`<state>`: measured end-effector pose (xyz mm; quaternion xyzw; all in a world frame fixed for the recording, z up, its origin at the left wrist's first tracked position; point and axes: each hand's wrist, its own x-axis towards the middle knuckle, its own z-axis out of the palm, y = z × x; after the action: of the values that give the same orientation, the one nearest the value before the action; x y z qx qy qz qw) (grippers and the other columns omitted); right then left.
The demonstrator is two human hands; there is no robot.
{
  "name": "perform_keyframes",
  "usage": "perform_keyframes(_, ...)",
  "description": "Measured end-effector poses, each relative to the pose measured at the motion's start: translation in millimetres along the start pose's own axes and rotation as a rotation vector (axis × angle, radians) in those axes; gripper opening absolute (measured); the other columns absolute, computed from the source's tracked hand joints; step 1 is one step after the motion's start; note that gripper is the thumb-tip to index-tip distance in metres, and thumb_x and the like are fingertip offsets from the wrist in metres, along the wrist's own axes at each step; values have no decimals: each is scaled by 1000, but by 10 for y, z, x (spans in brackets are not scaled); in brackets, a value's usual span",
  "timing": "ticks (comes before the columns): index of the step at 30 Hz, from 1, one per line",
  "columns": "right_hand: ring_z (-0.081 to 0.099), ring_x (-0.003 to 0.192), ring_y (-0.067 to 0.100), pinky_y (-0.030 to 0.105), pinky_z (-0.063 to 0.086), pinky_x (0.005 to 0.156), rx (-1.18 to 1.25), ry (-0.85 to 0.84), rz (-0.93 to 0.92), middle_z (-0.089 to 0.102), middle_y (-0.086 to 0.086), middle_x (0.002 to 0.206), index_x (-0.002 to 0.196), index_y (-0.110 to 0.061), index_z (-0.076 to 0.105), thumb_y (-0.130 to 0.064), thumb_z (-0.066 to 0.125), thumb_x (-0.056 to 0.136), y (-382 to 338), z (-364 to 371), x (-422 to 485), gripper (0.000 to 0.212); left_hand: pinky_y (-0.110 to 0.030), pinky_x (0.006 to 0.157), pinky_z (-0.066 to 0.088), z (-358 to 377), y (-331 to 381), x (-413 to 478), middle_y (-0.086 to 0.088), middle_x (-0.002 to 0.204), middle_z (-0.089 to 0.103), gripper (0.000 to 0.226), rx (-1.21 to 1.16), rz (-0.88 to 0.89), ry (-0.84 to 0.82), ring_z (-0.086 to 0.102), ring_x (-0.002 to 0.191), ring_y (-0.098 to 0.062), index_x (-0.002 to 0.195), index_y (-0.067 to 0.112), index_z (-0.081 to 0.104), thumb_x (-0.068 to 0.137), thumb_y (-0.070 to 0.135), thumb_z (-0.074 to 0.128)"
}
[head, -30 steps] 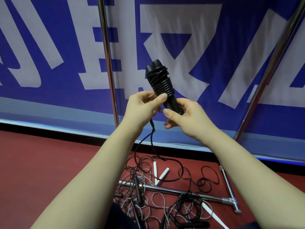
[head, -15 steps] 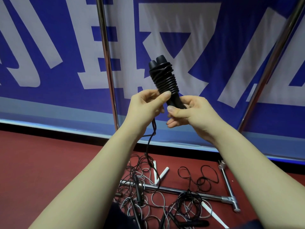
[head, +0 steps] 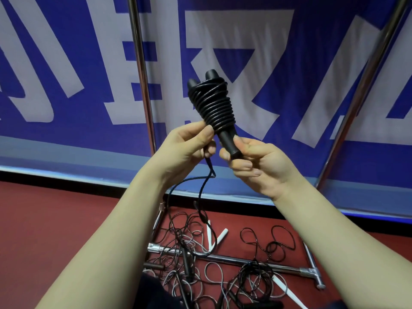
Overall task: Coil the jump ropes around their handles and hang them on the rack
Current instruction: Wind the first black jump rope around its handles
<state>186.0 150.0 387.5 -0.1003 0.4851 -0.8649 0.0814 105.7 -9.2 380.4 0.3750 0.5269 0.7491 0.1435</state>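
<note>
Mid-frame, right hand (head: 260, 168) grips black handles (head: 227, 139) w/ rope (head: 211, 103) mostly coiled, left hand (head: 185, 148) pinches loose tail (head: 207, 188) left to wind; not yet on rack (head: 140, 74), other ropes (head: 252, 279) tangled on floor (head: 55, 219) at bottom.

Blue banner (head: 100, 134) (large white characters) as backdrop; red floor (head: 55, 219) beneath.

Both rack uprights (head: 143, 85) run off the top edge. The floor rope tangle (head: 249, 275) is cut by the bottom edge. The held rope (head: 211, 170) is hidden where the left hand (head: 189, 148) pinches it.
</note>
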Motion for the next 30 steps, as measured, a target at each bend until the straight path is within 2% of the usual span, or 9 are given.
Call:
perform_keyframes(5,61,53,21,21,46,42,376,-312,199,59,25,83,114,17,58,-4,52,97,101,-3,64,28,-13,54,42,-23,-28,-2,-7,115,71,53,-77,44,-107,47,49,-2,110,12,70,72,49,75)
perform_keyframes(8,56,48,19,19,43,39,347,-224,228,58,19,77,99,7,69,-9,51,94,85,82,60,25,-11,52,39,-41,-13,9,-3,101,74,62,-58,62,-74,47,48,0,108,6,65,68,52,79)
perform_keyframes(10,52,49,16,18,40,40,59,-40,106,59,14,78,86,-9,76,-20,50,89,16,130,9,28,-14,50,37,-61,-11,14,-1,88,72,73,-27,38,-4,47,46,-2,106,3,61,61,55,84)
perform_keyframes(13,60,70,27,30,52,60,-286,20,45,65,17,90,97,-9,72,-29,43,96,-61,189,1,35,-19,48,42,-67,-23,17,3,59,62,75,10,-11,93,47,44,-7,96,2,61,52,57,87)
perform_keyframes(17,69,73,23,42,60,74,-782,299,-71,71,13,89,99,-3,67,-36,51,99,25,155,64,37,-18,46,42,3,-46,27,6,54,59,20,72,-73,214,47,42,-7,73,18,71,71,33,84)
perform_keyframes(19,71,72,19,42,60,77,-985,385,-160,71,13,88,94,0,65,-30,60,95,92,133,84,30,-17,45,41,42,-44,38,3,61,62,17,81,-85,254,49,44,-8,81,13,67,74,27,74)
perform_keyframes(23,65,70,22,33,55,66,-680,307,-130,70,8,86,97,-3,67,-34,46,102,108,143,81,37,-19,43,41,147,-32,53,0,59,59,45,78,-73,345,49,43,-9,89,4,55,69,33,84)
perform_keyframes(26,50,58,18,28,45,54,-553,236,-82,61,11,84,105,-2,60,-40,36,105,117,119,78,45,-20,39,36,244,-37,50,0,50,55,38,154,-69,416,46,37,-11,74,12,45,73,33,78)
perform_keyframes(30,34,47,13,24,28,43,-509,298,-90,49,6,70,102,-4,53,-37,40,104,122,58,101,35,-19,38,34,263,-23,52,7,49,56,30,283,-65,423,44,36,-8,78,12,49,85,26,73)
